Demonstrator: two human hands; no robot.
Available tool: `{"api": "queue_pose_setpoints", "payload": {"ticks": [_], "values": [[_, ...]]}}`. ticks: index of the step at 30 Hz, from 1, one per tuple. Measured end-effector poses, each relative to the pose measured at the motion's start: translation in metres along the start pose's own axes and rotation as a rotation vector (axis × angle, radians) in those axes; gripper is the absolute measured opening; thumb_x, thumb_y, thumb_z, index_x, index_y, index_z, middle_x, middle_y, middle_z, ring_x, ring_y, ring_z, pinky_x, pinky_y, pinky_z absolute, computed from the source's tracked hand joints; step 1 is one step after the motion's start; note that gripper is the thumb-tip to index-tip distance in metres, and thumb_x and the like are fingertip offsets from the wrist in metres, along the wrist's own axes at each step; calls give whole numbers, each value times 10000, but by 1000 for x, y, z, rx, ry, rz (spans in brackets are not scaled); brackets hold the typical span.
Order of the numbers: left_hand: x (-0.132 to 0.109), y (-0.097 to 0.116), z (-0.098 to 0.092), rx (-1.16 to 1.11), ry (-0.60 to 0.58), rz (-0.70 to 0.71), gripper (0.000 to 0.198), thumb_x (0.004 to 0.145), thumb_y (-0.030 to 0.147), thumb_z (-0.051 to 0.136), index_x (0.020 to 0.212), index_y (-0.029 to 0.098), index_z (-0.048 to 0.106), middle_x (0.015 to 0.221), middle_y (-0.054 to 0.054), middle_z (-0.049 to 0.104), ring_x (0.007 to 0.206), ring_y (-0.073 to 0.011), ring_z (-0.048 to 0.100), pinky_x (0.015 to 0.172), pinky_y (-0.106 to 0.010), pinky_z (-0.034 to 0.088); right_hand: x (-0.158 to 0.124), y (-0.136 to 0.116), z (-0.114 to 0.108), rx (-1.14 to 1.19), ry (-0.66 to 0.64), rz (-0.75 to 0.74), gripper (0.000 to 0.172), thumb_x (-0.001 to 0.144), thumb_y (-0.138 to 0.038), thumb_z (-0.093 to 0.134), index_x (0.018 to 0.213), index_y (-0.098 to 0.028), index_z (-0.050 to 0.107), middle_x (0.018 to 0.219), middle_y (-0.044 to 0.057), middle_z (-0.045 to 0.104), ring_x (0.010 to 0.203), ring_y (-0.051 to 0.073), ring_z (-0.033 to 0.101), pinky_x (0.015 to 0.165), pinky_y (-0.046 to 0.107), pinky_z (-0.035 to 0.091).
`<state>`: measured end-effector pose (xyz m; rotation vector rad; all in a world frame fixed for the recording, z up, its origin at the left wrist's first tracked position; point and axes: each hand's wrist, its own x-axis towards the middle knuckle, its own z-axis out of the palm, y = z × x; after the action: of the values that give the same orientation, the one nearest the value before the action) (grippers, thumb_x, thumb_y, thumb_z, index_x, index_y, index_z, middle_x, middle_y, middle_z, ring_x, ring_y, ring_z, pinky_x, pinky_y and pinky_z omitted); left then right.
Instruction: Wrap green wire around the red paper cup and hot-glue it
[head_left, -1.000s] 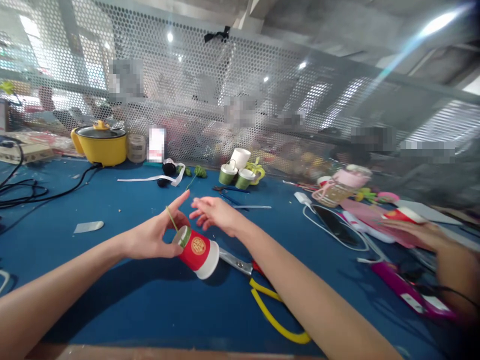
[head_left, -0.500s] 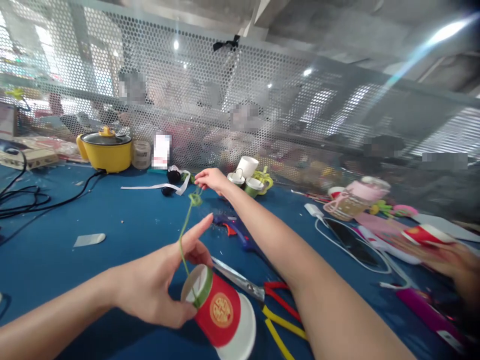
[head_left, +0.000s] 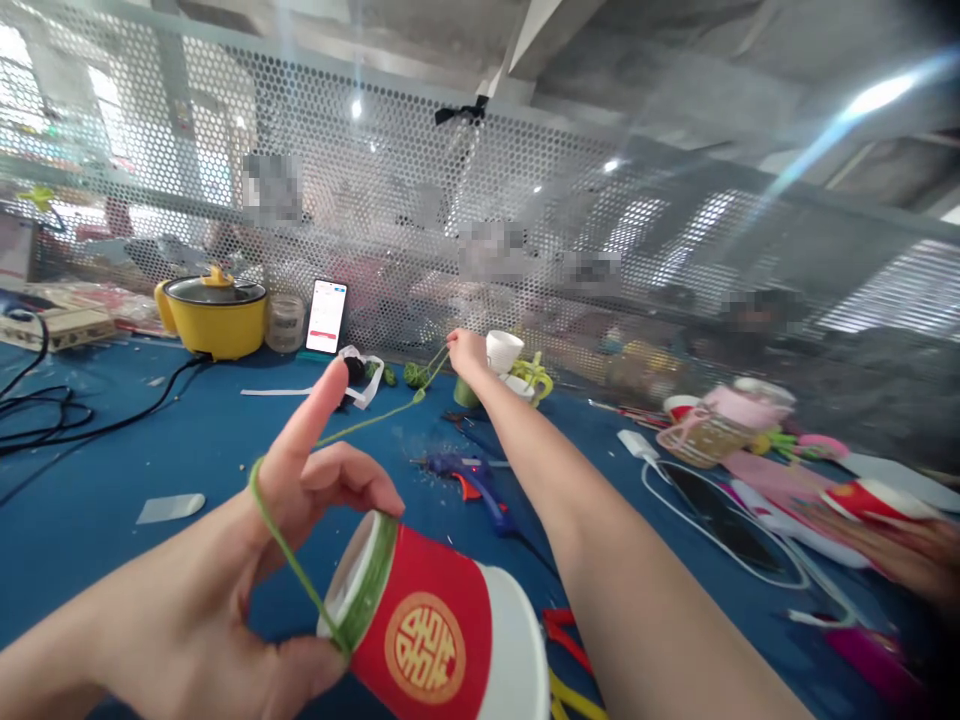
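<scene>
My left hand (head_left: 225,580) grips a tilted paper cup (head_left: 450,610) at its banded end, thumb below and fingers above. The cup is white with a red sleeve bearing a gold emblem, and green yarn is wound in a band round that end. From the band, a strand of green yarn (head_left: 289,555) passes round my raised left index finger and stretches away over the table. Farther back, my right hand (head_left: 466,352) pinches the yarn, close to a small green yarn ball (head_left: 415,375) and white and green cups (head_left: 504,348).
A blue glue gun (head_left: 480,480) lies mid-table; red handles (head_left: 566,635) and yellow handles (head_left: 574,695) show beside the cup. Behind are a yellow pot (head_left: 214,318) and an upright phone (head_left: 327,318). At right, another person's hand (head_left: 892,545) is near a red-and-white cup (head_left: 874,500).
My right hand has moved right and back, drawing the yarn out. The yarn now loops round my left index finger. The cup appears nearer and covers the scissor blades.
</scene>
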<state>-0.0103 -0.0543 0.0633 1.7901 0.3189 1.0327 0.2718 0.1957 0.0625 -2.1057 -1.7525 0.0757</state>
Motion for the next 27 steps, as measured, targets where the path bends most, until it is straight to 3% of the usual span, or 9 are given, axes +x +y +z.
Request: {"api": "queue_pose_setpoints", "payload": {"ticks": [2, 6, 10, 13, 19, 24, 27], "values": [[1, 0, 1, -74, -20, -42, 949, 803, 118, 520, 1414, 388, -154, 1109, -67, 512, 1006, -207, 547, 795, -334, 546, -2, -9, -3, -49, -43, -31, 317, 897, -321, 538, 1180, -177, 541, 1195, 85, 562, 992, 207, 586, 824, 416, 506], [5, -17, 1, -112, -96, -87, 1044, 730, 59, 551, 1408, 377, -177, 1111, -63, 495, 1031, -205, 529, 824, -335, 516, -21, -31, -8, -128, -262, -108, 319, 894, -323, 546, 1174, -171, 541, 1174, 81, 569, 969, 200, 594, 803, 410, 516], [9, -46, -1, -76, -104, -183, 1080, 686, 64, 590, 1421, 352, -147, 1062, -46, 495, 1004, -197, 506, 843, -351, 470, -65, -36, -20, -181, -299, -177, 223, 922, -294, 483, 985, -137, 628, 915, 60, 675, 756, 147, 642, 706, 295, 516], [11, -61, -2, -53, -131, -245, 1073, 689, 84, 598, 1424, 349, -137, 1053, -38, 497, 972, -192, 504, 835, -366, 450, -111, -20, -30, -208, -251, -205, 222, 913, -201, 434, 903, -150, 650, 775, 44, 710, 676, 134, 661, 665, 222, 475], [10, -72, 5, -38, -183, -280, 1055, 686, 124, 626, 1438, 324, -87, 1018, -36, 507, 910, -187, 505, 803, -364, 436, -186, 33, -26, -299, -241, -103, 190, 824, -211, 546, 858, -71, 668, 997, 219, 674, 1008, 298, 614, 814, 314, 442], [8, -79, 9, -45, -192, -268, 1056, 682, 122, 644, 1443, 309, -65, 1017, -36, 517, 913, -186, 508, 854, -392, 410, -202, 45, -5, -227, -268, -3, 115, 756, -142, 588, 819, -83, 663, 1025, 219, 659, 1003, 286, 613, 811, 287, 439], [8, -81, 7, -42, -191, -279, 1060, 685, 130, 641, 1440, 316, -80, 1010, -30, 517, 914, -185, 511, 862, -402, 406, -202, 44, 0, -119, -207, 63, 221, 745, -131, 583, 952, -59, 613, 1029, 221, 652, 954, 275, 626, 756, 288, 451]]}}
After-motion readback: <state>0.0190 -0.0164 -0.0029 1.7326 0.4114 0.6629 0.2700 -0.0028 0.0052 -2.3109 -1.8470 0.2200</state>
